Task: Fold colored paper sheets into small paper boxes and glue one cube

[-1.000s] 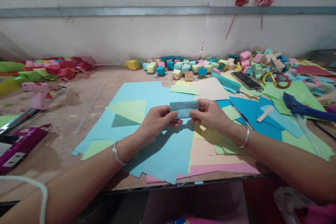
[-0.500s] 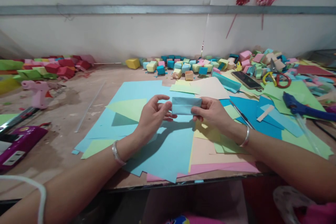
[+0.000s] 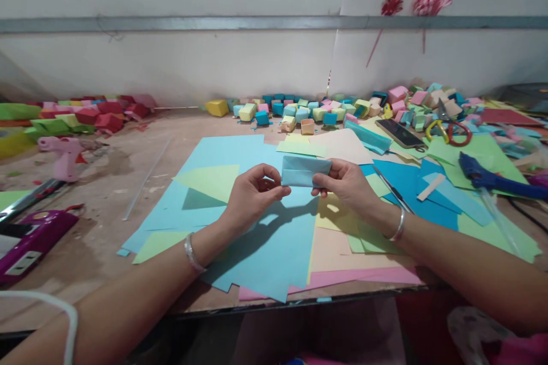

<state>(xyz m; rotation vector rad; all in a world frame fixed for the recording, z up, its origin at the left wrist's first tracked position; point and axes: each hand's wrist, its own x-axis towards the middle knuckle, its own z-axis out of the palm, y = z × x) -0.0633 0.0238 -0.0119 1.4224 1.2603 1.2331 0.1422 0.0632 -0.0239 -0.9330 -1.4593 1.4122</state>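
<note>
A folded light blue paper piece [image 3: 305, 170] is held above the table between both hands. My right hand [image 3: 349, 183] pinches its right end between thumb and fingers. My left hand [image 3: 252, 193] is curled at its left end, fingertips touching the paper's edge. Below lie large light blue sheets [image 3: 265, 239], a light green triangle of paper [image 3: 212, 179] and peach and pink sheets [image 3: 338, 256]. Each wrist wears a silver bangle.
Several small coloured paper boxes [image 3: 299, 109] line the back of the table. A phone [image 3: 401, 132], scissors [image 3: 449, 128] and a blue glue gun [image 3: 492, 179] lie at the right. A pink glue gun [image 3: 64, 151] and a magenta device [image 3: 29, 242] sit at the left.
My left hand let go of the folded paper's left end, opened, then curled back to touch it. The paper shifted slightly right and up in my right hand.
</note>
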